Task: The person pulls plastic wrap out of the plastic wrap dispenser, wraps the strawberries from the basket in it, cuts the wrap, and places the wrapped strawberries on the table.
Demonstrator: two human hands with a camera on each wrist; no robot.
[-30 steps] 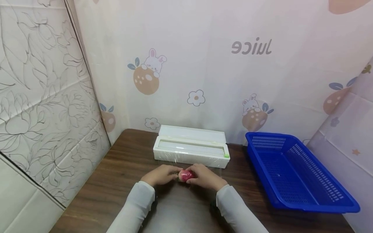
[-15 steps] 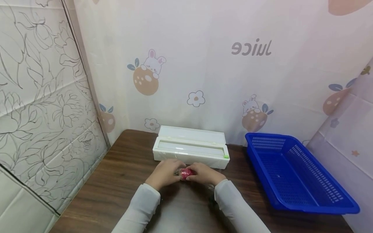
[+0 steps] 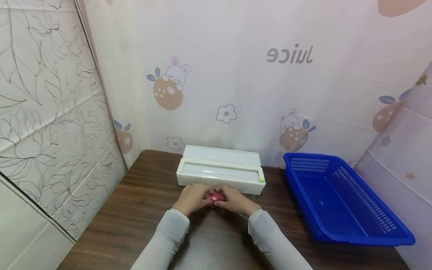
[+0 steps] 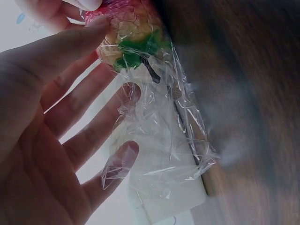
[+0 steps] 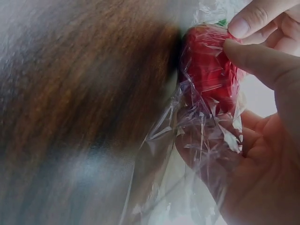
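1. Film (image 4: pixel 161 171), clear and crinkled, wraps a red fruit (image 3: pixel 216 198); its loose edges are hard to trace against pale surfaces, and in the right wrist view it runs out of the picture at the bottom.
2. Left grip (image 3: pixel 194 198) pinches the fruit, thumb on the near side; the left wrist view cuts off the red end but shows green leaves (image 4: pixel 151 43) and a dark stem (image 4: pixel 151 70).
3. Right grip (image 3: pixel 237 201) holds the other end, some fingers blurred behind film.
4. The fruit lies between both, just in front of an open white box (image 3: pixel 222 180); whether it touches the tabletop (image 3: pixel 152 176) I cannot tell.
5. Hands hide part of the box's lower front.
6. A blue basket (image 3: pixel 312 217) stands to the right.
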